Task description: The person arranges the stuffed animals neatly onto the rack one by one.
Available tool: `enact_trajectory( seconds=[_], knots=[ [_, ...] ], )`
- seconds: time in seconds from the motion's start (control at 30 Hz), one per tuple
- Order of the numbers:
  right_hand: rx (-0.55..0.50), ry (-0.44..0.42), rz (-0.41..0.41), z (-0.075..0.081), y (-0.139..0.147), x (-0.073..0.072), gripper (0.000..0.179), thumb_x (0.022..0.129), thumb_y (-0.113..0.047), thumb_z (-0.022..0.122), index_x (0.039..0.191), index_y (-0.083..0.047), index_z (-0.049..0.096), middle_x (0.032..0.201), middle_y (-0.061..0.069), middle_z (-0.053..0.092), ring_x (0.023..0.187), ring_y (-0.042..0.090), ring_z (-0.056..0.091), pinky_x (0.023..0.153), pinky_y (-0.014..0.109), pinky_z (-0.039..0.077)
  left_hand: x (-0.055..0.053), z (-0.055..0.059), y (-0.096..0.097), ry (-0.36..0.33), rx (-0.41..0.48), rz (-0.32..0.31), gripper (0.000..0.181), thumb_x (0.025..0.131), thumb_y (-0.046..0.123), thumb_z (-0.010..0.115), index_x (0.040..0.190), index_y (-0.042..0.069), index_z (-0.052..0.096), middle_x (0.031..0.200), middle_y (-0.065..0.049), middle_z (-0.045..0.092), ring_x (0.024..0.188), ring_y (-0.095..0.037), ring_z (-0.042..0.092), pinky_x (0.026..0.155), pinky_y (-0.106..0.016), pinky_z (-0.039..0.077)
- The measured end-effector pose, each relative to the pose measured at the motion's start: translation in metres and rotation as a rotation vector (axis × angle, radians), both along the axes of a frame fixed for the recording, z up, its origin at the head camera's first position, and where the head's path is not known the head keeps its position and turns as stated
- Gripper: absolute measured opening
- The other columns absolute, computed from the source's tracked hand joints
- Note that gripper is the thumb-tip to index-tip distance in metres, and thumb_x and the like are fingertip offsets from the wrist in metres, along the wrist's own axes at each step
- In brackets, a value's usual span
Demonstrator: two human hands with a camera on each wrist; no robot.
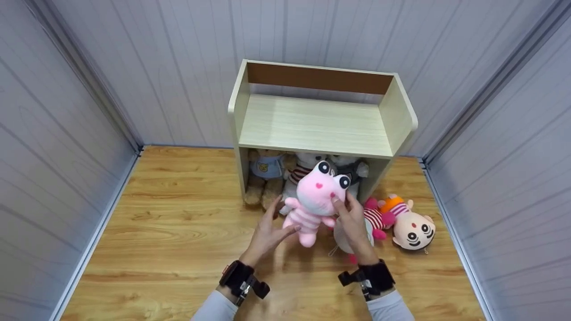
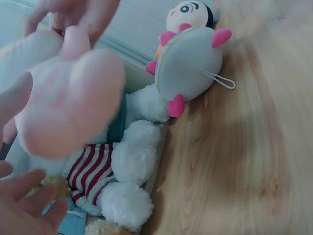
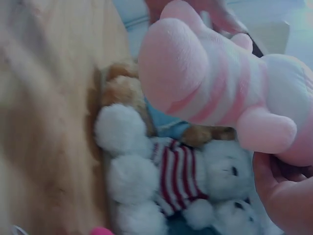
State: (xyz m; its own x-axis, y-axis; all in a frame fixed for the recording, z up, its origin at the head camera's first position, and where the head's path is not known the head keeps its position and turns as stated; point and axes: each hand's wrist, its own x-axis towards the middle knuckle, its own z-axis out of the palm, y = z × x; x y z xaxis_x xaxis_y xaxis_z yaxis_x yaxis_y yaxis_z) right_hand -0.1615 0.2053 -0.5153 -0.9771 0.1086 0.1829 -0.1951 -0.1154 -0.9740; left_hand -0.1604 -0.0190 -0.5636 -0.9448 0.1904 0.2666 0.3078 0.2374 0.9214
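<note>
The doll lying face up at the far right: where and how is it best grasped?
Probably by the doll's round head, coming from above and the right: it lies face up, wider than the body, while the red-striped toy crowds the body's left side.

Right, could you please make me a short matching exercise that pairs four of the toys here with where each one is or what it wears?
Toys:
1. Pink toy
2. Brown bear
3. White fluffy toy
4. Doll

Places and clothes:
A. Dressed in red and white stripes
B. Lying on the floor
C. Gripped by the right hand
D. Dressed in blue

Right pairs: 1-C, 2-D, 3-A, 4-B
</note>
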Motion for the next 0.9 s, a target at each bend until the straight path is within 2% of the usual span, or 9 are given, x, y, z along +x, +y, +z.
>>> enact_trajectory(
  seconds=[0.07, 0.17, 0.27, 0.43, 0.6, 0.67, 0.77, 0.83, 0.9],
  knots=[
    [0.087, 0.018, -0.033, 0.006, 0.004, -0.002, 0.039, 0.095, -0.016, 0.061, 0.129, 0.002, 0.055, 0.115, 0.017, 0.063, 0.1, 0.023, 0.061, 0.087, 0.028, 0.051, 0.0, -0.001, 0.0, -0.03, 0.02, -0.031, 0.085, 0.077, 0.034, 0.082, 0.143, 0.001, 0.04, 0.133, -0.017, 0.056, 0.118, -0.029, 0.055, 0.099, -0.048, 0.043],
    [0.102, 0.032, -0.013, 0.013, 0.006, -0.004, 0.039, 0.096, -0.013, 0.061, 0.131, 0.002, 0.054, 0.117, 0.017, 0.063, 0.102, 0.024, 0.061, 0.09, 0.03, 0.05, 0.0, -0.003, 0.003, -0.076, 0.071, -0.07, 0.067, 0.08, 0.028, 0.081, 0.134, 0.0, 0.053, 0.12, -0.015, 0.064, 0.109, -0.027, 0.061, 0.092, -0.044, 0.049],
    [0.088, 0.027, 0.011, 0.015, 0.004, -0.005, 0.042, 0.096, -0.013, 0.06, 0.134, 0.002, 0.051, 0.12, 0.019, 0.061, 0.105, 0.025, 0.06, 0.093, 0.032, 0.049, 0.001, -0.003, 0.007, -0.107, 0.12, -0.062, 0.053, 0.08, 0.02, 0.08, 0.124, -0.001, 0.06, 0.109, -0.014, 0.067, 0.099, -0.025, 0.064, 0.085, -0.038, 0.053],
    [0.061, 0.025, 0.032, 0.011, 0.001, -0.005, 0.048, 0.098, -0.014, 0.056, 0.141, 0.003, 0.044, 0.131, 0.019, 0.055, 0.116, 0.024, 0.056, 0.099, 0.031, 0.044, 0.003, -0.002, 0.011, -0.119, 0.157, 0.034, 0.038, 0.078, 0.018, 0.08, 0.109, 0.001, 0.064, 0.096, -0.009, 0.068, 0.086, -0.02, 0.065, 0.077, -0.034, 0.055],
    [0.028, -0.013, 0.087, 0.0, -0.004, 0.0, 0.055, 0.098, -0.007, 0.055, 0.147, 0.003, 0.033, 0.144, 0.017, 0.044, 0.13, 0.023, 0.044, 0.106, 0.03, 0.037, 0.005, 0.002, 0.013, -0.117, 0.182, 0.112, 0.033, 0.078, 0.021, 0.08, 0.101, 0.004, 0.064, 0.093, -0.006, 0.068, 0.082, -0.019, 0.065, 0.073, -0.033, 0.056],
    [0.05, -0.045, 0.1, -0.004, -0.007, 0.004, 0.059, 0.096, -0.007, 0.058, 0.148, 0.003, 0.031, 0.146, 0.017, 0.042, 0.131, 0.024, 0.043, 0.105, 0.029, 0.037, 0.005, 0.004, 0.015, -0.106, 0.198, 0.137, 0.032, 0.078, 0.021, 0.08, 0.1, 0.005, 0.064, 0.092, -0.007, 0.069, 0.082, -0.021, 0.066, 0.073, -0.033, 0.056],
    [0.112, -0.068, 0.118, -0.002, -0.014, 0.013, 0.058, 0.093, -0.007, 0.064, 0.143, 0.007, 0.037, 0.14, 0.021, 0.047, 0.127, 0.029, 0.048, 0.101, 0.031, 0.042, 0.005, 0.006, 0.016, -0.082, 0.227, 0.172, 0.03, 0.079, 0.019, 0.081, 0.099, 0.004, 0.065, 0.092, -0.008, 0.069, 0.082, -0.024, 0.066, 0.073, -0.034, 0.055],
    [0.184, -0.071, 0.109, 0.001, -0.018, 0.018, 0.056, 0.091, -0.009, 0.067, 0.139, 0.008, 0.043, 0.134, 0.023, 0.053, 0.122, 0.03, 0.053, 0.098, 0.031, 0.045, 0.005, 0.008, 0.018, -0.075, 0.244, 0.181, 0.03, 0.079, 0.017, 0.081, 0.1, 0.002, 0.065, 0.093, -0.01, 0.069, 0.084, -0.026, 0.066, 0.074, -0.034, 0.055],
    [0.21, -0.064, 0.111, 0.004, -0.021, 0.021, 0.053, 0.09, -0.009, 0.069, 0.135, 0.009, 0.047, 0.129, 0.024, 0.056, 0.119, 0.033, 0.055, 0.098, 0.034, 0.046, 0.005, 0.009, 0.02, -0.077, 0.252, 0.179, 0.031, 0.079, 0.015, 0.08, 0.102, 0.001, 0.064, 0.096, -0.012, 0.069, 0.086, -0.028, 0.066, 0.075, -0.035, 0.055]
  ],
)
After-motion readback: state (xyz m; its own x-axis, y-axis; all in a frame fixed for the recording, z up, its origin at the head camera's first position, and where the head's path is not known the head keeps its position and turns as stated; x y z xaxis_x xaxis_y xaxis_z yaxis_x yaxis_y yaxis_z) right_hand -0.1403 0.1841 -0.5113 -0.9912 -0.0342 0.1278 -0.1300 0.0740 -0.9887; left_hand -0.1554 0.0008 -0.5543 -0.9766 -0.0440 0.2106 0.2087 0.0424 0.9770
